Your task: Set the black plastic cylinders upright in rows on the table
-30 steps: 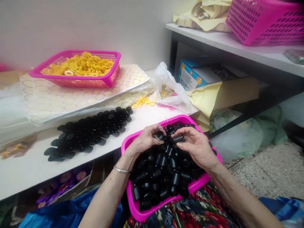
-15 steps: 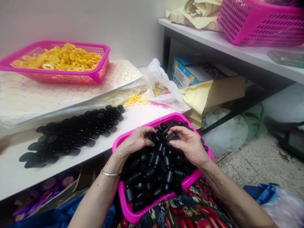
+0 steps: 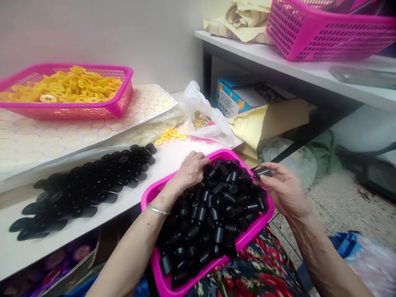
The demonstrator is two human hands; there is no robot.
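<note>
- Head view: my right hand (image 3: 283, 189) pinches one black cap (image 3: 262, 171) at the right rim of the pink basket (image 3: 148, 196).
- My left hand (image 3: 189, 171) curls on the cap heap (image 3: 213, 218) inside; I cannot tell whether it grasps anything.

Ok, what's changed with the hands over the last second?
The right hand has pulled away from the left, out over the right rim of the pink basket, pinching one black cap. The left hand stays on the pile of caps near the far rim. The black discs on the table have not moved.
</note>
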